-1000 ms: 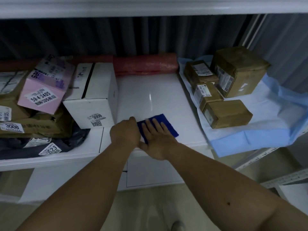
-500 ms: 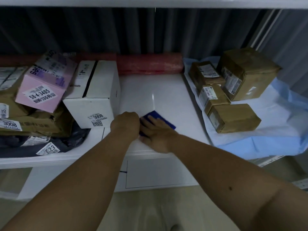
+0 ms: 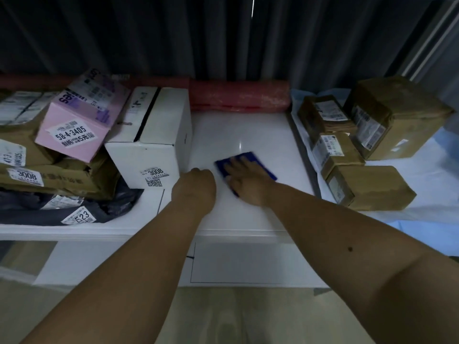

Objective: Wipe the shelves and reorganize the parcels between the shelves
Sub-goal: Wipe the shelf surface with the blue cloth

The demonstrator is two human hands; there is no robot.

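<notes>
2 bare hands are showing in my head feed, both reaching onto the white shelf. My right hand is lying flat with its fingers straight, pressing the blue cloth onto the bare middle strip of the shelf; the cloth is peeking out past the fingertips toward 1 o'clock. My left hand is sitting just beside it at 9 o'clock, curled into a loose fist with nothing visible in it, knuckles near the lower corner of the white box, the one labelled 3008. The 2 hands are close but not touching.

Open room is running as a lane toward 12 o'clock, ending at the red roll lying along the back edge. At 9 o'clock the white box is walling the lane, with the pink box tilting on brown parcels and a dark mailer bag beyond it. At 3 o'clock 4 brown boxes are standing on a light blue sheet, whose edge is bordering the lane. The shelf's front edge is crossing under both forearms at 6 o'clock.
</notes>
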